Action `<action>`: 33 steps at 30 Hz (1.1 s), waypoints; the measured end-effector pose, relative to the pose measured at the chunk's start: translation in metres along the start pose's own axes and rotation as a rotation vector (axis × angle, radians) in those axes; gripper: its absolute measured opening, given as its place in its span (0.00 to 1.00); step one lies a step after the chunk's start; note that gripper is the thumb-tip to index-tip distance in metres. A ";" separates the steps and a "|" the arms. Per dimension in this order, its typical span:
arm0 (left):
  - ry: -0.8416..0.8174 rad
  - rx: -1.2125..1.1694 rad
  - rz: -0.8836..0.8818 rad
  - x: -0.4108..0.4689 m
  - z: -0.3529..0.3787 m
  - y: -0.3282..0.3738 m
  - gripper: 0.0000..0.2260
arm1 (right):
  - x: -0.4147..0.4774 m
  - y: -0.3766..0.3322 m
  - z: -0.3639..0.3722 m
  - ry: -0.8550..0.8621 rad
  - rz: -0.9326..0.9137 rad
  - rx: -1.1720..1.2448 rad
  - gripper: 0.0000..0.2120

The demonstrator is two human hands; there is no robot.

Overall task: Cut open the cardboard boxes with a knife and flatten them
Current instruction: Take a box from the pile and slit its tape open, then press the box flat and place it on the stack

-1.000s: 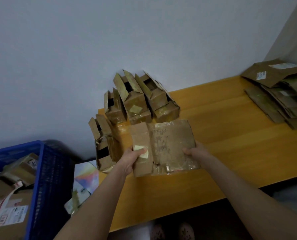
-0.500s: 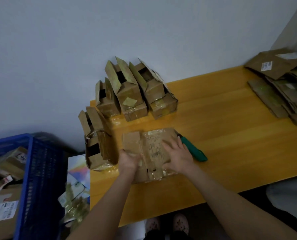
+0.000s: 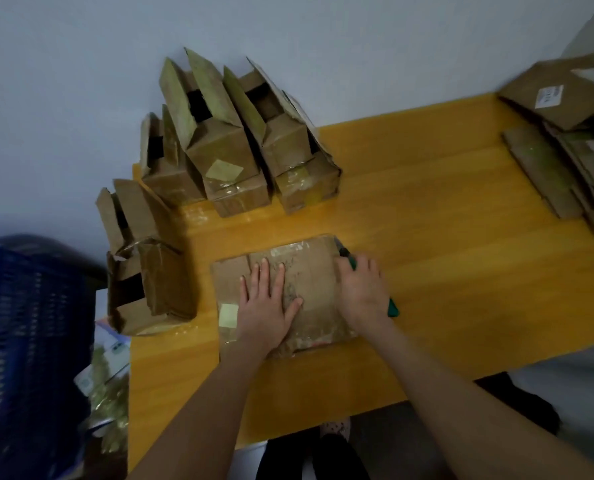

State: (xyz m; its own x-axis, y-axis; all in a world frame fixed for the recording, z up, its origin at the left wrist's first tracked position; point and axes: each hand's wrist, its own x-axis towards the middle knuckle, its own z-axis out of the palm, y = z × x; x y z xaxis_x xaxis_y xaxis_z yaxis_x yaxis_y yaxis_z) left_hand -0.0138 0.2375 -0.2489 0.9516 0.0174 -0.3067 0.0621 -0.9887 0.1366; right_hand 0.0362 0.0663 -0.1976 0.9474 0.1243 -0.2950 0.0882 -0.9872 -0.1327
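Note:
A flattened cardboard box with tape and a yellowish sticker lies on the yellow table in front of me. My left hand presses flat on its left half, fingers spread. My right hand rests at the box's right edge, its fingers curled over a green knife that lies on the table. Only the knife's handle end and a bit near the tip show; the rest is hidden under the hand.
Several opened boxes stand against the wall at the table's back left, and one more stands at the left edge. A pile of flattened cardboard lies at the far right. A blue crate stands on the left, off the table.
The box came down from my hands onto the table and lies flat. My left hand moved onto its top, and my right hand slid from the box onto the green knife.

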 end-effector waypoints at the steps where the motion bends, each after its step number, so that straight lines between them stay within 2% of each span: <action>1: 0.005 -0.005 -0.007 0.001 0.002 0.001 0.41 | 0.005 0.007 0.002 -0.034 0.065 -0.001 0.24; 3: 0.006 0.011 -0.017 0.001 0.003 0.001 0.40 | 0.012 0.016 0.007 -0.105 0.131 0.020 0.29; 5: 0.012 0.025 -0.025 0.001 0.002 0.000 0.39 | 0.019 0.020 0.009 -0.104 0.127 0.025 0.31; 9: 0.010 0.038 -0.021 0.000 -0.001 0.002 0.40 | 0.036 0.025 0.001 -0.032 0.153 0.055 0.27; 11: 0.009 0.030 -0.024 -0.001 -0.001 0.003 0.41 | 0.040 0.017 -0.001 0.096 0.007 0.070 0.24; 13: 0.003 0.005 -0.012 -0.001 -0.001 0.002 0.41 | 0.037 -0.004 0.002 0.193 -0.252 0.100 0.25; 15: 0.013 -0.059 0.017 -0.002 -0.003 -0.003 0.39 | 0.032 -0.027 0.009 0.094 -0.433 0.058 0.27; 16: 0.024 -0.117 0.026 -0.002 -0.005 -0.005 0.36 | 0.031 -0.034 0.015 0.016 -0.446 0.033 0.27; 18: 0.079 -0.299 0.003 -0.004 -0.007 -0.010 0.32 | 0.034 -0.039 0.029 -0.068 -0.403 -0.028 0.27; 20: 0.145 -0.371 -0.033 -0.004 -0.009 -0.015 0.33 | 0.037 -0.037 0.046 -0.059 -0.371 -0.065 0.31; 23: 0.190 -0.227 -0.054 0.005 -0.010 -0.023 0.32 | 0.039 -0.039 0.059 -0.030 -0.355 -0.059 0.32; 28: 0.099 -0.048 -0.058 0.020 -0.003 -0.028 0.37 | 0.040 -0.041 0.060 0.003 -0.347 -0.035 0.30; 33: 0.099 -0.018 -0.062 0.021 -0.003 -0.027 0.35 | 0.041 -0.043 0.058 0.005 -0.336 -0.015 0.32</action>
State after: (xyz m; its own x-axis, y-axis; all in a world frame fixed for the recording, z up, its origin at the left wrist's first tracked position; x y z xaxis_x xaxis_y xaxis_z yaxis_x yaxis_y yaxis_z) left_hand 0.0056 0.2656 -0.2559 0.9707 0.0943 -0.2209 0.1268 -0.9823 0.1378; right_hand 0.0529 0.1191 -0.2589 0.8659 0.4430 -0.2323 0.4006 -0.8923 -0.2082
